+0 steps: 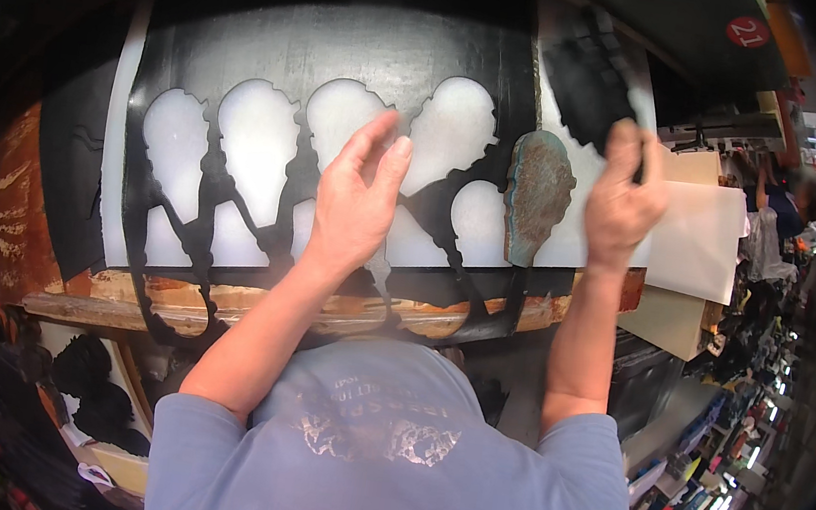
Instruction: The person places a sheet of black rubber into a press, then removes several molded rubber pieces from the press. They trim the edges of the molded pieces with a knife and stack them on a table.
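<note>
A black sheet (342,36) with several rounded cutouts lies on a white board (180,133), which shows through the holes. Above the cutouts hovers my left hand (358,204), its fingers apart and nothing in them. A rusty, greenish cutting die (538,199) with a rounded top and jagged outline rests at the sheet's right edge. To the right of it my right hand (625,209), smeared by motion, has its fingers closed at the edge of a jagged black cut piece (594,80). How many layers that piece has cannot be made out.
A worn wooden edge (70,307) runs along the near side, with thin strips of the sheet hanging over it. Pale sheets (692,237) are stacked at the right. Black cut pieces (96,386) lie low at the left. A dark machine part (657,16) overhangs the far side.
</note>
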`<state>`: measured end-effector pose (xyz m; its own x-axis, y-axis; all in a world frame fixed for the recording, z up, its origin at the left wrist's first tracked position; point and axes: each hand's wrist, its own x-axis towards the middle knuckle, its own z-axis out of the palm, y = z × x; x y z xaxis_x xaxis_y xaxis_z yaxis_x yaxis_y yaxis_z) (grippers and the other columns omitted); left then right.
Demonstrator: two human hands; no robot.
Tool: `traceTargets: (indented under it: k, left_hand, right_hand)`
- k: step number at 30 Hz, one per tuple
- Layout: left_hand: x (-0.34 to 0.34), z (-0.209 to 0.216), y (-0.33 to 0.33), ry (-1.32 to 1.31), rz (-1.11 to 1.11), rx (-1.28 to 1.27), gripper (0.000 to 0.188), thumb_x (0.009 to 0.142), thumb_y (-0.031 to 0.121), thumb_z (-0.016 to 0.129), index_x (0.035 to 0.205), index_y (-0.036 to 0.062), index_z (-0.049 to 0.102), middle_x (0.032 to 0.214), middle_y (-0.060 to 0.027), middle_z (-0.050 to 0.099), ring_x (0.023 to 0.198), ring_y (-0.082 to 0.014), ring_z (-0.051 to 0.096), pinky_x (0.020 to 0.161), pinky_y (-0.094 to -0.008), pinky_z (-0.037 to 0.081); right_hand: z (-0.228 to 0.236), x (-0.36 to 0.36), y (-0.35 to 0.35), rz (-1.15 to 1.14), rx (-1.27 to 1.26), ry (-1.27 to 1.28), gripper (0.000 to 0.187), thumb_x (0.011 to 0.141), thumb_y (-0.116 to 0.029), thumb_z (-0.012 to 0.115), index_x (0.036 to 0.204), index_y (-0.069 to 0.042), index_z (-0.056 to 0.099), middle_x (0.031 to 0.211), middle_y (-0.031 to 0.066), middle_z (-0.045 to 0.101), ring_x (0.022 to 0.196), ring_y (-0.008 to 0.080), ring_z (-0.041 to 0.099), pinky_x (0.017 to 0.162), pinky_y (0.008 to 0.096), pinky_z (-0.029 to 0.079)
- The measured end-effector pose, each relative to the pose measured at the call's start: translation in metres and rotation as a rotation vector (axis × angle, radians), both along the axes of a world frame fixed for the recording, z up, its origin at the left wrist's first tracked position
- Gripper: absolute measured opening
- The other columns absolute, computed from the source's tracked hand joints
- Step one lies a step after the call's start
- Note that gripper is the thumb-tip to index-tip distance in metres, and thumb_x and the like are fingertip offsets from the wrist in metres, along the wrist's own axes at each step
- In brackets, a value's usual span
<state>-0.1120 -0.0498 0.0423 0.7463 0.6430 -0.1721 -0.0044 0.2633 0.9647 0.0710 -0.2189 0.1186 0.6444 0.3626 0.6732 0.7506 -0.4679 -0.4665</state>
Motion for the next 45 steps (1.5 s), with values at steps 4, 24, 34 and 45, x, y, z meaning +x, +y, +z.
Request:
traceTargets:
  k: [4, 24, 34, 45]
  left_hand:
    - [-0.002, 0.016, -0.006, -0.375, -0.258, -0.719, 0.060, 0.109, 0.045, 0.058, 0.145, -0.0037, 0.050, 0.144, -0.0175, 0.059, 0.129, -0.0264, 0.060, 0.108, -0.0423, 0.049]
    - [-0.038, 0.026, 0.003, 0.371, -0.233, 0.729, 0.037, 0.094, 0.004, 0.068, 0.131, 0.0026, 0.064, 0.107, -0.0229, 0.073, 0.094, -0.0348, 0.074, 0.084, -0.0398, 0.056]
    - [-0.053, -0.006, -0.001, 0.379, -0.265, 0.881, 0.025, 0.098, 0.006, 0.065, 0.121, -0.0006, 0.069, 0.110, -0.0204, 0.073, 0.102, -0.0390, 0.071, 0.092, -0.0421, 0.055]
    - [-0.015, 0.003, -0.016, -0.046, -0.153, 0.337, 0.022, 0.106, 0.013, 0.065, 0.121, -0.0025, 0.069, 0.102, 0.0006, 0.069, 0.086, -0.0074, 0.057, 0.077, -0.0246, 0.045]
  right_hand:
    - [-0.043, -0.083, 0.023, 0.506, -0.175, -0.028, 0.046, 0.075, -0.002, 0.080, 0.119, 0.006, 0.069, 0.111, 0.0199, 0.071, 0.104, 0.0398, 0.069, 0.091, 0.0484, 0.056]
    - [-0.080, -0.050, 0.058, 0.684, 0.156, 0.476, 0.022, 0.094, -0.019, 0.076, 0.107, -0.001, 0.072, 0.105, 0.0136, 0.071, 0.096, 0.0271, 0.070, 0.085, 0.0358, 0.056]
    - [-0.102, -0.065, 0.065, 0.691, 0.321, 0.361, 0.021, 0.097, -0.024, 0.070, 0.090, -0.005, 0.066, 0.085, 0.0143, 0.062, 0.080, 0.0350, 0.064, 0.073, 0.0428, 0.052]
    - [-0.071, -0.041, -0.059, 0.384, 0.291, 0.262, 0.034, 0.103, -0.022, 0.065, 0.129, 0.000, 0.065, 0.120, 0.0180, 0.066, 0.110, 0.0339, 0.067, 0.095, 0.0398, 0.055]
